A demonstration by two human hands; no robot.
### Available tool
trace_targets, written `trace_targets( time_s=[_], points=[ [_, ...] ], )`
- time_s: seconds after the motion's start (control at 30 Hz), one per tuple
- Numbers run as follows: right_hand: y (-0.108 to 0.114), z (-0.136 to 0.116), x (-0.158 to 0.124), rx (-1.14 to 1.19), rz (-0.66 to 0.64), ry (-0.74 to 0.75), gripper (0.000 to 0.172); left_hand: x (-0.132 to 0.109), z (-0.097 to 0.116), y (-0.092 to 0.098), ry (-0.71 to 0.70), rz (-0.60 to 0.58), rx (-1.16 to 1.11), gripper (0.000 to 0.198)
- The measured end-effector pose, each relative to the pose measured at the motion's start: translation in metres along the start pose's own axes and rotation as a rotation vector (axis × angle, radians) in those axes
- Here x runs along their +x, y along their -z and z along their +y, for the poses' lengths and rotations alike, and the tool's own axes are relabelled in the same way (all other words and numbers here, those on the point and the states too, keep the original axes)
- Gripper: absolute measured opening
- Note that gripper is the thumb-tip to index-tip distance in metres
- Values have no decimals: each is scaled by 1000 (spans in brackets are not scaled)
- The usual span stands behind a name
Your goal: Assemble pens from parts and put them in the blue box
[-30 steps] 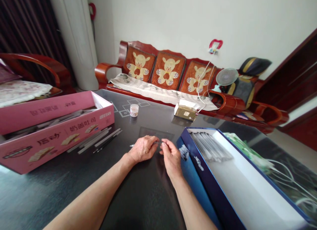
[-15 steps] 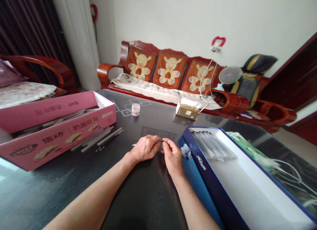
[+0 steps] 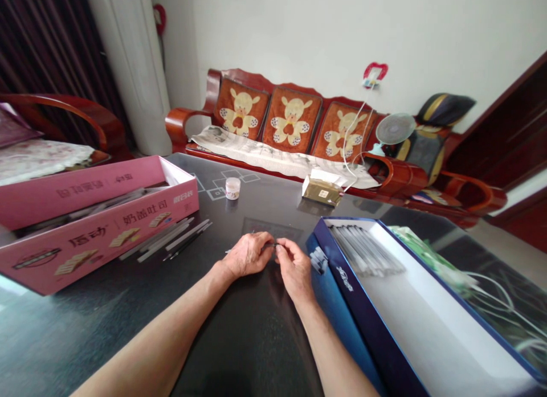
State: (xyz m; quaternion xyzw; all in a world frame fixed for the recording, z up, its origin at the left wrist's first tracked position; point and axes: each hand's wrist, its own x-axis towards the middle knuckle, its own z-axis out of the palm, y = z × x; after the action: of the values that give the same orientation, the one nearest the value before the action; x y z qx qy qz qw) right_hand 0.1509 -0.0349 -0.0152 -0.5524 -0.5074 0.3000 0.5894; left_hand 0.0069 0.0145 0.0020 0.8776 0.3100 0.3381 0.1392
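Both my hands meet over the middle of the dark table [image 3: 239,340]. My left hand [image 3: 248,254] is closed around a thin pen [image 3: 229,251], whose tip pokes out to the left of the fist. My right hand [image 3: 294,267] pinches the pen's other end with thumb and forefinger, touching the left hand. Several more pens [image 3: 171,236] lie loose on the table to the left, beside a long pink box [image 3: 100,229]. On the right an open blue box [image 3: 384,351] with a white inside holds a bundle of clear pens [image 3: 363,249].
A small white jar [image 3: 232,188] and a tan carton [image 3: 321,191] stand at the table's far side. White cables [image 3: 496,297] lie past the blue box. Behind the table stands a red wooden sofa [image 3: 290,123] with a small fan [image 3: 395,129] on it.
Both hands stay together on the pen with only small finger shifts. The view has swayed slightly; nothing on the table has moved.
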Motion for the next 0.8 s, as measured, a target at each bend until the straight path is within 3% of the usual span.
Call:
trace_targets(
  time_s=[0.3,0.53,0.8],
  points=[
    [1,-1,0,-32,1,-23,34,2,-3,2,-114,55,65,15],
    [8,-11,0,-384,38,142,36,3,1,1,-180,62,53,15],
    [9,-12,-2,-400,4,289,17,2,-1,0,-171,52,64,15]
  ],
)
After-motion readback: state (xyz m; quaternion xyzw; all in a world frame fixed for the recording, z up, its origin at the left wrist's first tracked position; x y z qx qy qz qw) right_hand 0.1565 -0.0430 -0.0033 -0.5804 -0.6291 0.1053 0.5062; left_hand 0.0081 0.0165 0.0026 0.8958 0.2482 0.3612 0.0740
